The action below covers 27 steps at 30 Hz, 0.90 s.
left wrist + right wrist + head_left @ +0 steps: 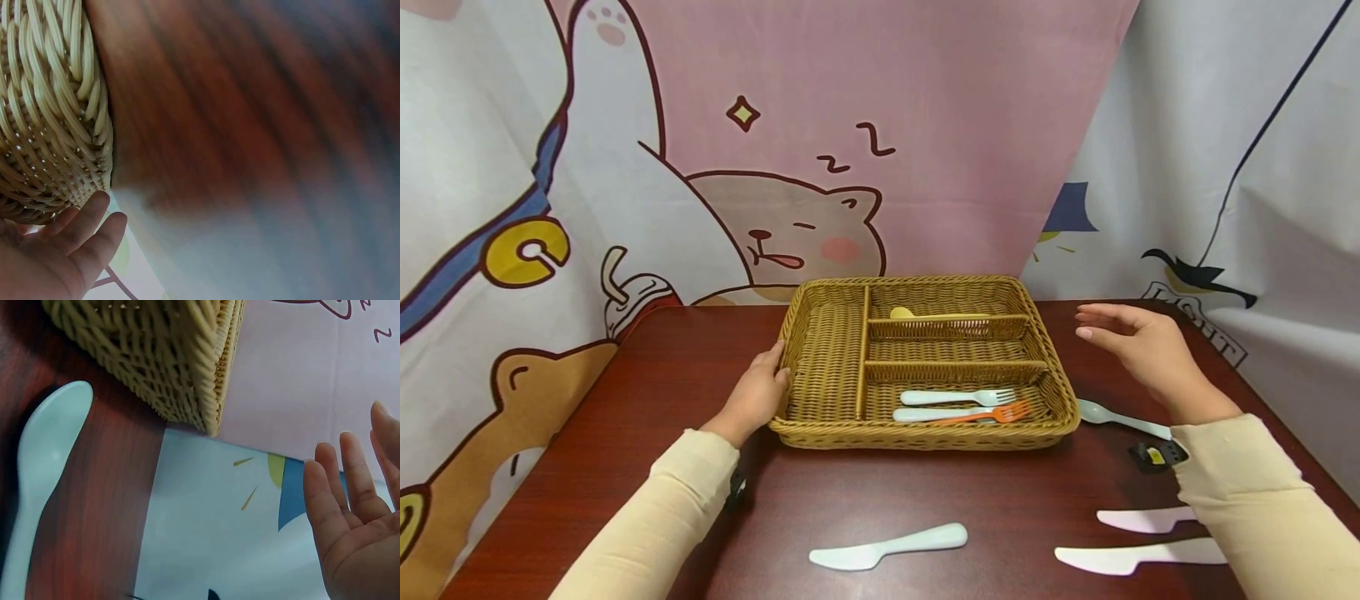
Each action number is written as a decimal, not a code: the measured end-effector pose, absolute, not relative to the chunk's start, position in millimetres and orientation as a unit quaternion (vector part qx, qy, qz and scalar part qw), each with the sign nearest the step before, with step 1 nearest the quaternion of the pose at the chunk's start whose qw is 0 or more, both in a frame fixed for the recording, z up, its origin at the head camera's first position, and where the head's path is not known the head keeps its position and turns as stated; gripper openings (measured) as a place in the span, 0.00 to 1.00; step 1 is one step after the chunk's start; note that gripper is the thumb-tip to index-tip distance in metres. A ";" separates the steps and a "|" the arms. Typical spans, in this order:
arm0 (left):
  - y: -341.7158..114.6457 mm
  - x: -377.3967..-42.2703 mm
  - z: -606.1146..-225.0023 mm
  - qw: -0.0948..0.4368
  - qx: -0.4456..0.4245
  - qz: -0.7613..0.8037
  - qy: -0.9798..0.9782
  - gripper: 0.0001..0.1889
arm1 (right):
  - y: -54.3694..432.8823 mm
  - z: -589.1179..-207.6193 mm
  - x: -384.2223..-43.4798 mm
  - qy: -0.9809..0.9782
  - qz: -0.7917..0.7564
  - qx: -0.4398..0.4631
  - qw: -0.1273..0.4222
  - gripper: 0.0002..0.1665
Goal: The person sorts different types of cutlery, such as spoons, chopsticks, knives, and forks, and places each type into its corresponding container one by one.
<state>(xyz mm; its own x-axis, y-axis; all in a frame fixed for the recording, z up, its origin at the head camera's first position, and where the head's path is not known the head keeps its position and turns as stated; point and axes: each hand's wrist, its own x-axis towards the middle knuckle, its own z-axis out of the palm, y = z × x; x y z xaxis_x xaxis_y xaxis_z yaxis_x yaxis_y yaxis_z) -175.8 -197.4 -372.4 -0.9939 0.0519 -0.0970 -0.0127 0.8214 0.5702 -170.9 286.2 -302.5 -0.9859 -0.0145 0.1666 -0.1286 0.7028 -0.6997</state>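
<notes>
A brown wicker cutlery basket (820, 433) with several compartments rests on the table. My left hand (752, 396) holds its left side at the rim; in the left wrist view, fingers (94, 228) lie along the woven outer wall (50, 112). Raised to the right of the basket, my right hand (1150, 354) is empty, its fingers loosely bent. Below that hand a pale green spoon (1123, 418) lies beside the basket. Inside the front compartment are a pale fork (955, 397), an orange fork (1011, 412) and another pale utensil (925, 413). A yellow spoon (902, 313) lies in the back compartment.
A pale green knife (887, 547) lies on the dark red table (760, 508) in front of the basket. Two light knives, one pinkish (1138, 521) and one white (1120, 558), are partly covered by the right sleeve (1262, 492). A printed curtain (970, 125) hangs behind the table.
</notes>
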 end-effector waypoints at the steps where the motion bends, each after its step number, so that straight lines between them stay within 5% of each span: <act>1: -197.4 -175.9 -372.7 0.055 0.010 0.299 0.953 0.31 | 288.3 -303.4 -169.7 -0.918 0.387 0.036 0.073 0.33; 27: -197.3 -176.4 -371.5 0.048 0.016 0.295 0.954 0.31 | 343.3 -333.4 -151.8 -0.939 0.343 0.001 0.017 0.37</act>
<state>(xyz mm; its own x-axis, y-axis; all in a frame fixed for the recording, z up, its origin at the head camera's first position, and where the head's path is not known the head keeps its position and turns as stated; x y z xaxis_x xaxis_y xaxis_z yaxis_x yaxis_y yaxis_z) -176.4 -197.3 -371.5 -0.9950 0.0586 -0.0814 0.0023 0.8249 0.5653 -151.8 343.3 -333.4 -0.9994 0.0103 0.0332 -0.0135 0.7641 -0.6450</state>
